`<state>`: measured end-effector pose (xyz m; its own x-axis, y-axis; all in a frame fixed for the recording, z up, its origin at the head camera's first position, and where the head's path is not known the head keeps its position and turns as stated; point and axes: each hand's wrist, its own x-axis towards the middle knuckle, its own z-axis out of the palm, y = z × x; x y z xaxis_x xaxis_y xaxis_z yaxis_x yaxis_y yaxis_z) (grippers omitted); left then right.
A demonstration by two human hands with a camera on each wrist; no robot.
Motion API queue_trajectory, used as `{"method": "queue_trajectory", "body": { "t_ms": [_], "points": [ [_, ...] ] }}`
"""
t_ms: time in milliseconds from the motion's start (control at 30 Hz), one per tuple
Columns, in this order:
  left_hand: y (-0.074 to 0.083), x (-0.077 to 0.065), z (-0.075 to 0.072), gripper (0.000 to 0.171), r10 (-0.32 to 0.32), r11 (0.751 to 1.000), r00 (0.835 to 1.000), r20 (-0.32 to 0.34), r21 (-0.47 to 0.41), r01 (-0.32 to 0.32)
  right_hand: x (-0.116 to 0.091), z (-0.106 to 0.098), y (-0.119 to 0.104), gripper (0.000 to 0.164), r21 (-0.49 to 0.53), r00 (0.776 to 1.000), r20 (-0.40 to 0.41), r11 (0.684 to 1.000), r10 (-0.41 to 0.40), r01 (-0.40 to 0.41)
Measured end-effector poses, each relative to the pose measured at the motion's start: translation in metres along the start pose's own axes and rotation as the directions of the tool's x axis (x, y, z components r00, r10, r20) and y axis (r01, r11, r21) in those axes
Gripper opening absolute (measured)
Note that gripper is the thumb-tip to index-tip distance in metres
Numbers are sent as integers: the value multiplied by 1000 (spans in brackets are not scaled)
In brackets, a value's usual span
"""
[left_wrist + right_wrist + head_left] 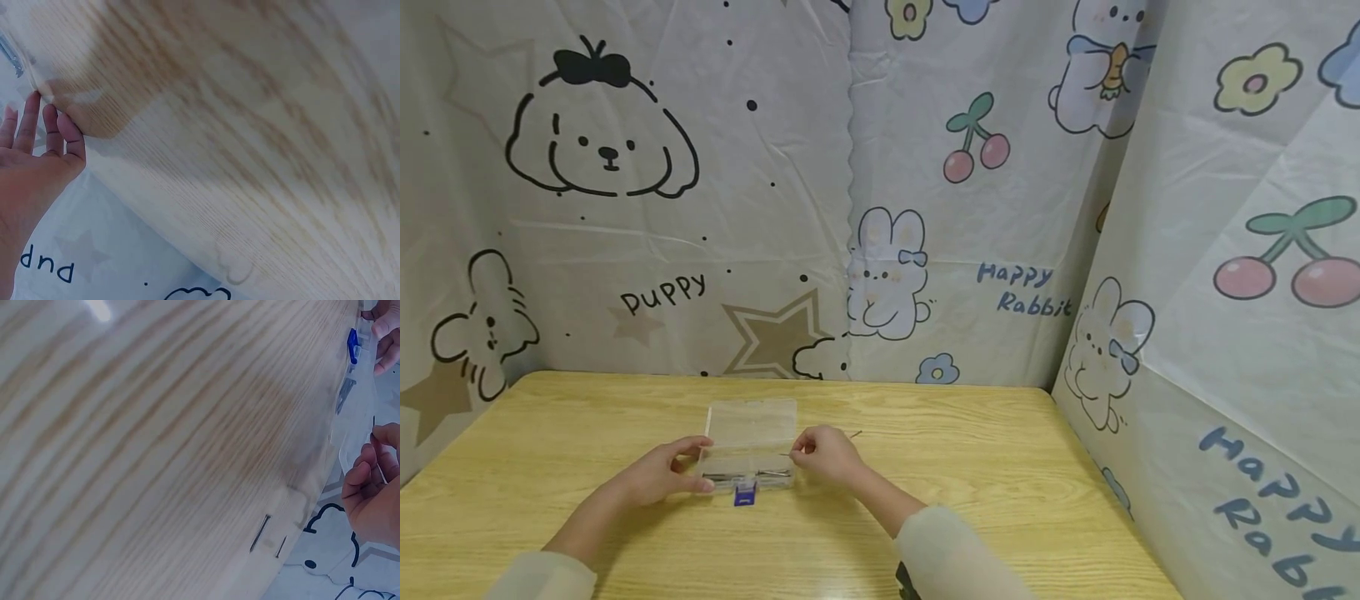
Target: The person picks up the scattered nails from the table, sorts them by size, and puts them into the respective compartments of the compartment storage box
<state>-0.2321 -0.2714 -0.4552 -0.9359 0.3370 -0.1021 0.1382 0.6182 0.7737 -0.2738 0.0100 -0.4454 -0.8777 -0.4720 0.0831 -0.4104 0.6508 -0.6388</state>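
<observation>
A clear plastic box (pixel 748 425) stands on the table with its lid raised at the back and a blue latch (pixel 744 495) at the front. Several thin metal nails (pixel 772 473) lie inside it. My left hand (pixel 658 473) holds the box's left side, thumb near the front corner and fingers farther back. Over the right end of the box, my right hand (pixel 829 454) pinches a nail (pixel 374 420) between thumb and forefinger. In the left wrist view, my left hand (pixel 47 147) touches the box's edge with its fingertips.
Two loose nails, a longer one (pixel 260 533) and a shorter one (pixel 281 547), lie on the wooden table (pixel 985 483) beyond my right hand. A printed cloth (pixel 775 208) hangs behind the table and along its right side. A dark object (pixel 906 581) shows beside my right sleeve.
</observation>
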Motion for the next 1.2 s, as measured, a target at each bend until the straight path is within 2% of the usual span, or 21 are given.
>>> {"method": "queue_trajectory", "body": {
  "t_ms": [467, 700, 1200],
  "points": [
    [2, 0, 1, 76, 1, 1000, 1000, -1, 0, -1, 17, 22, -11, 12, 46, 999, -20, 998, 44, -43],
    [1, 0, 1, 76, 9, 1000, 1000, -6, 1, -9, 15, 25, -17, 12, 50, 999, -9, 997, 52, -52],
    [-2, 1, 2, 74, 18, 1000, 1000, -10, 3, -17, 17, 30, -13, 12, 84, 995, -30, 992, 94, -92]
  ]
}}
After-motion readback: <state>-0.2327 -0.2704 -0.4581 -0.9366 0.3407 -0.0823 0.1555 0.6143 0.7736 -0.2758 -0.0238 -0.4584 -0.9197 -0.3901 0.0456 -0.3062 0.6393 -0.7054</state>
